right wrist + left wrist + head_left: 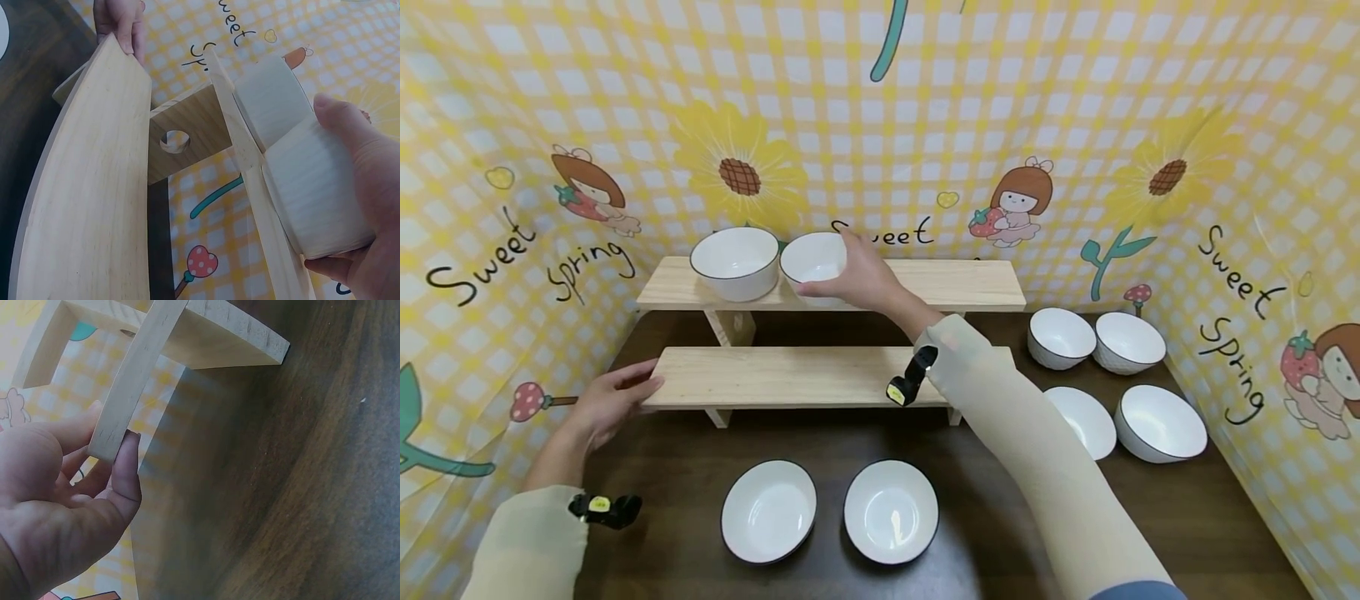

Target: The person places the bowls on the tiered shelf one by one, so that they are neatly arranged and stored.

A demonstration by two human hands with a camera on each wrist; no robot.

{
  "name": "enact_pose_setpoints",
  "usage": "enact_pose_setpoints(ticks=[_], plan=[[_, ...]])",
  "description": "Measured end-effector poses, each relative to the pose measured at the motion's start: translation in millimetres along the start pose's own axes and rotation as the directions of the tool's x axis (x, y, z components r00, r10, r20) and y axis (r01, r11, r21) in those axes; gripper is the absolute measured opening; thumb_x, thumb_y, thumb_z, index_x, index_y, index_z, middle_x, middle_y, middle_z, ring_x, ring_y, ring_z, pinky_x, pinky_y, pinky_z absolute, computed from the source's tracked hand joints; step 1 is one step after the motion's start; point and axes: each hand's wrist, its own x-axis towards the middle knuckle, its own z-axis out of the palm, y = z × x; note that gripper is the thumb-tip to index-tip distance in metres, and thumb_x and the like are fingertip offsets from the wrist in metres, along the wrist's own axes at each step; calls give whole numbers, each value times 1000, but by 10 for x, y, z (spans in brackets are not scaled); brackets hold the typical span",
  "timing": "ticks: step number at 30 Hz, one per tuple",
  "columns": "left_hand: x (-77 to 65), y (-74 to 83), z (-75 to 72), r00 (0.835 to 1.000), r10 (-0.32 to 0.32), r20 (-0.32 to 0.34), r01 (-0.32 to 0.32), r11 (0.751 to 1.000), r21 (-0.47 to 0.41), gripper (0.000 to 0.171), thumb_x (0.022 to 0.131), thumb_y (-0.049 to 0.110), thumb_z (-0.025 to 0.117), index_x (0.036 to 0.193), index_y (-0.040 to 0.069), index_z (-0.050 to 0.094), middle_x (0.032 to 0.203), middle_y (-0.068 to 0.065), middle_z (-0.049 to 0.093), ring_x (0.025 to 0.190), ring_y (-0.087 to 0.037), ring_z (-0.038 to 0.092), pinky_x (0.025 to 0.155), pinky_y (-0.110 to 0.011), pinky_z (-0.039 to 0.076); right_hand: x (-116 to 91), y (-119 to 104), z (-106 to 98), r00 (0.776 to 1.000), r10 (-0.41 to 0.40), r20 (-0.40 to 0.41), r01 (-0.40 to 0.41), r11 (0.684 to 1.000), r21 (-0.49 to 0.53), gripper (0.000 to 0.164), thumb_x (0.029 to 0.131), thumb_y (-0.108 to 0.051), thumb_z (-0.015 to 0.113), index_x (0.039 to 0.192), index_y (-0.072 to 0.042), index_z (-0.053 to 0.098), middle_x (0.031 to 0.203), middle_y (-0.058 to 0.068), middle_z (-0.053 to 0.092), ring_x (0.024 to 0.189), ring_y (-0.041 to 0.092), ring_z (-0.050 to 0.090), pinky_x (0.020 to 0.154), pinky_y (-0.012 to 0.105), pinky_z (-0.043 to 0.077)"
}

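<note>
On the left of the upper board [955, 283] of a two-step wooden rack stands a white bowl [735, 265] with a dark rim. Right beside it is a second white bowl [811, 257], gripped at its right side by my right hand [867, 282]. In the right wrist view that held bowl [315, 187] sits against its neighbour [272, 103], the thumb on one side and fingers on the other. My left hand [612, 402] holds the left end of the lower board [797, 377]. The left wrist view shows thumb and fingers pinching the board's end [128, 394].
Two white bowls, one left [769, 512] and one right [891, 512], stand on the dark wooden table [677, 475] before the rack. More bowls [1062, 337] are grouped at the right, one partly behind my right forearm. Yellow checked cloth [880, 125] surrounds the table's back and sides.
</note>
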Motion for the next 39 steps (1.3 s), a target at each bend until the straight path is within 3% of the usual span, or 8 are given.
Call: enact_pose_setpoints(ticks=[14,23,39], plan=[[-7,-46,-15,999,-10,-44,9,1000,-19,81,99,42,66,158,1,29,156,-30,28,90,5,59,78,-20,55,59,19,29,1000,25,0,-25,999,-21,120,73,-54,89,162,-7,23,159,17,29,133,27,45,110,38,43],[8,-49,4,998,-27,-58,26,1000,-9,80,101,42,63,159,2,27,158,-29,26,89,7,57,77,-19,55,109,34,50,1000,27,-10,-27,999,-24,120,73,-55,88,161,-7,24,158,15,28,130,25,46,109,38,43],[-6,-42,0,999,-9,-42,8,1000,-16,82,100,42,64,159,0,26,155,-28,28,90,6,58,78,-21,56,123,8,51,999,39,-8,-40,999,-17,119,73,-55,88,161,-7,23,158,15,28,127,25,47,108,37,43]])
